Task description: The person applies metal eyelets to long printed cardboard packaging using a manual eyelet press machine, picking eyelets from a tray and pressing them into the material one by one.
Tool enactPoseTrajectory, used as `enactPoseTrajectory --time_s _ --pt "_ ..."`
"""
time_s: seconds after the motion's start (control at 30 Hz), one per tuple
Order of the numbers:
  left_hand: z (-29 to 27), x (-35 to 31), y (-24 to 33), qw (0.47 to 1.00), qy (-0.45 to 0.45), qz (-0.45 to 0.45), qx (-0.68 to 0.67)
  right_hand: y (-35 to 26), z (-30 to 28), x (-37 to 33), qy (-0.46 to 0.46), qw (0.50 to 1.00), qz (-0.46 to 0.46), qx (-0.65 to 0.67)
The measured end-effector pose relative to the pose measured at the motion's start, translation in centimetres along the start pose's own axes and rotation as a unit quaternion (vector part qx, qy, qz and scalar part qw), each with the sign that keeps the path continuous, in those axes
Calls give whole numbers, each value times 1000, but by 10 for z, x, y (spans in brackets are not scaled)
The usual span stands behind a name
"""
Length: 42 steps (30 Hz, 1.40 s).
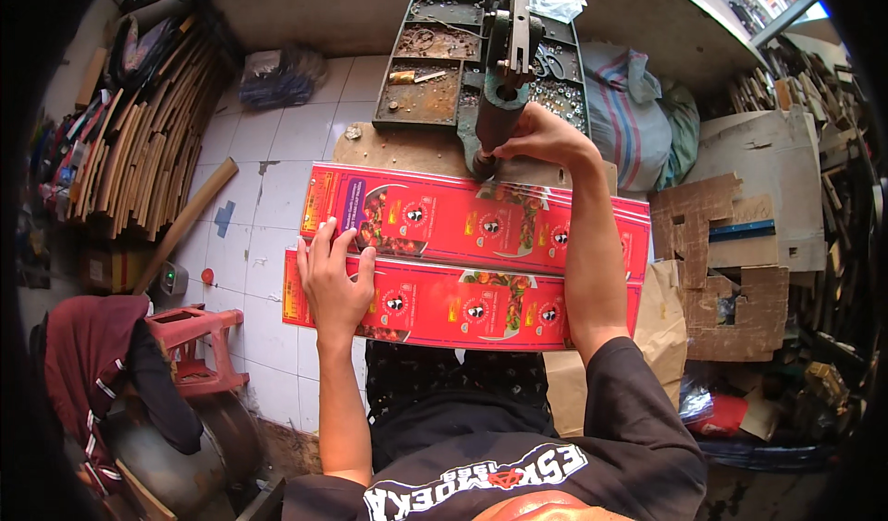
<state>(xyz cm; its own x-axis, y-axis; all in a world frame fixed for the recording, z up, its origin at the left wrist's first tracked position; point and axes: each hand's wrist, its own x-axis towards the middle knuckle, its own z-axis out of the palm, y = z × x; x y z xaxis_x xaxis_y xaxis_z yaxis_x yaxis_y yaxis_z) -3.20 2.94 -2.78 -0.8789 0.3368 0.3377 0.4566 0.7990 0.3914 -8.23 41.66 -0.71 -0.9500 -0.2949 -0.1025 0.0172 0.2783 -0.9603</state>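
Observation:
Two rows of long red printed cardboard sheets lie before me, a farther stack (472, 220) and a nearer sheet (430, 306). My left hand (338, 280) rests on their left part with its fingers spread, across the line where the two meet. A dark green hand press (504, 105) stands at the far edge of the farther stack. Beside the press's lower tip, my right hand (550, 140) has thumb and forefinger pinched together. Whatever those fingers hold is too small to make out. The right forearm crosses over the right part of the sheets.
Behind the press is a metal tray (377, 114) with compartments of small metal rings, and scissors (550, 61). Brown board (398, 154) lies under the press. A woven sack (629, 114) and cut cardboard (703, 206) are at right; a red stool (213, 341) and stacked boards (139, 142) at left.

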Motion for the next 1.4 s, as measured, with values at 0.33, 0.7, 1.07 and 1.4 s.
enactPoseTrajectory --time_s 0.33,0.7,1.07,1.4 --pt "-1 -1 -1 1000 4 -2 1 0 4 3 -1 999 14 39" --pt "-1 -2 -2 1000 8 -5 -6 -4 7 4 -26 999 -2 39" --pt "-5 -7 -8 999 15 -13 -26 -28 8 -6 -6 998 49 27" --pt "-11 -1 -8 994 19 1 -110 -33 -26 -70 62 991 88 -85"
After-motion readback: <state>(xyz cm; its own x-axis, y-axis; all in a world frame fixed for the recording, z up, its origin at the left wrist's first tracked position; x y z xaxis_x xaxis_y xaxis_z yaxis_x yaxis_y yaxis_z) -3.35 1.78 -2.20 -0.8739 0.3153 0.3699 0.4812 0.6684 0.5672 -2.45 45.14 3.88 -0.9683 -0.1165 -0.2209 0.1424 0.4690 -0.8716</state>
